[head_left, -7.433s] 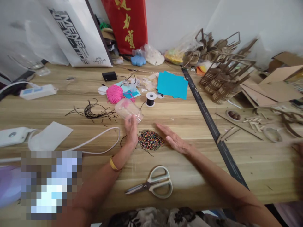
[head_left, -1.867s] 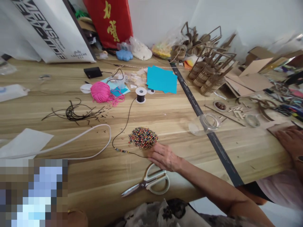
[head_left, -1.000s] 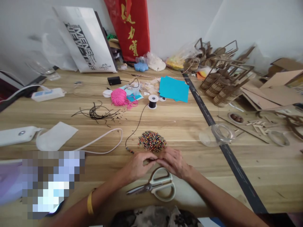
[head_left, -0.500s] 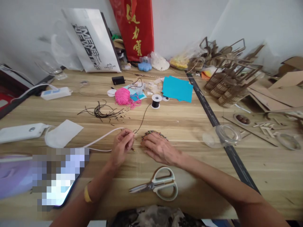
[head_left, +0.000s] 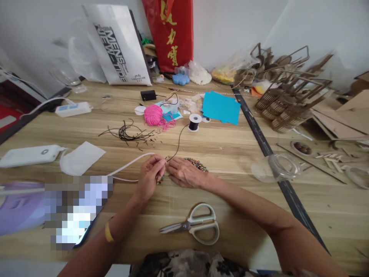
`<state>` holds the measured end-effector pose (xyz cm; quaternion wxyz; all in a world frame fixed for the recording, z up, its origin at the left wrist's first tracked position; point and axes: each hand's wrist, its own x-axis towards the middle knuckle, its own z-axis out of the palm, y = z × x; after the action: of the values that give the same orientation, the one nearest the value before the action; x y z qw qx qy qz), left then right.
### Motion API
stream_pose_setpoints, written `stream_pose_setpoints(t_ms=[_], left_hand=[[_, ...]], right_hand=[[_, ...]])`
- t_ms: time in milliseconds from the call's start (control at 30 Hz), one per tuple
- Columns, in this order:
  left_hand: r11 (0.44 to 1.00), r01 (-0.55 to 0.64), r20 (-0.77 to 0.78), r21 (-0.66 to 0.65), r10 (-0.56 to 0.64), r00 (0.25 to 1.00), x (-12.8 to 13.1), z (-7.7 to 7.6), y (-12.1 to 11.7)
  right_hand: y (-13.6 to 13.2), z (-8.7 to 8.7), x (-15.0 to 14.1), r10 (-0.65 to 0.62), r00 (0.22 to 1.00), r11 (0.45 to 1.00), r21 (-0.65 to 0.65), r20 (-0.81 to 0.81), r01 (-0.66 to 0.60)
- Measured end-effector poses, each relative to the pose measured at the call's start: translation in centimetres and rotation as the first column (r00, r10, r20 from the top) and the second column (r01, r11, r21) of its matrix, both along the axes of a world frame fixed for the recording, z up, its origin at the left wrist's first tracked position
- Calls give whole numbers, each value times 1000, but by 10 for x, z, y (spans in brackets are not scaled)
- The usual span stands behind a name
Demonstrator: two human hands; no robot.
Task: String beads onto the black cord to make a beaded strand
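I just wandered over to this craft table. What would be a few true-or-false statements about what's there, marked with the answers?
1. The left hand is pinching the black cord. True.
2. The scissors are in the right hand. False: they lie on the table, nearer the person than both hands.
3. The right hand hides part of the bead pile. True.
4. The ball of yarn is green. False: it is pink.
5. The spool stands upright. True.
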<state>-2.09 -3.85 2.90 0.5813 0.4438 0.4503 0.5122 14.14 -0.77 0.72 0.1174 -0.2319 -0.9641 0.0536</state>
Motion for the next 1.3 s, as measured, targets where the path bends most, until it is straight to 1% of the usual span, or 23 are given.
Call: stream_pose_setpoints(t_ms=[167,267,333,433,500,600,667,800,867,967,1033,1167,1300], left_hand=[[998,60,-227,5,-58,972,5,0,-2],[996,52,-352,67,-25,936,7,-2,0],[993,52,-404,104,-5,915,7,-6,1],[991,59,-437,124,1,900,7,-13,3],[986,89,-437,141,-19,899,8,-15,3],[973,158,-426,170,-72,902,11,-14,2],[967,192,-439,165,-103,893,13,-12,2],[960,238,-464,147,-145,874,18,-12,3],[954,266,-478,138,-171,861,21,-14,4],[943,312,-538,117,-204,818,26,-17,5],[932,340,-597,122,-205,776,29,-19,5],[883,433,-699,180,-195,688,37,-26,7],[834,500,-752,236,-169,637,45,-35,10]], right_hand=[[-8,0,9,-20,1000,999,42,6,20],[-12,-1,15,-19,1000,997,68,-16,20],[-15,-2,18,-18,999,996,85,-30,20],[-18,-4,21,-24,999,995,94,-33,27],[-20,-5,22,-25,999,996,81,-44,28],[-22,-3,26,-14,996,1000,24,-89,17],[-24,0,32,-18,991,999,-33,-134,14],[-25,4,52,-119,955,988,-124,-271,88],[-25,3,66,-182,939,977,-163,-292,139],[-26,-4,85,-267,933,955,-193,-243,224],[-27,-10,93,-289,934,948,-196,-209,249],[-26,-20,95,-255,952,956,-191,-169,222],[-22,-24,88,-213,963,967,-179,-168,183]])
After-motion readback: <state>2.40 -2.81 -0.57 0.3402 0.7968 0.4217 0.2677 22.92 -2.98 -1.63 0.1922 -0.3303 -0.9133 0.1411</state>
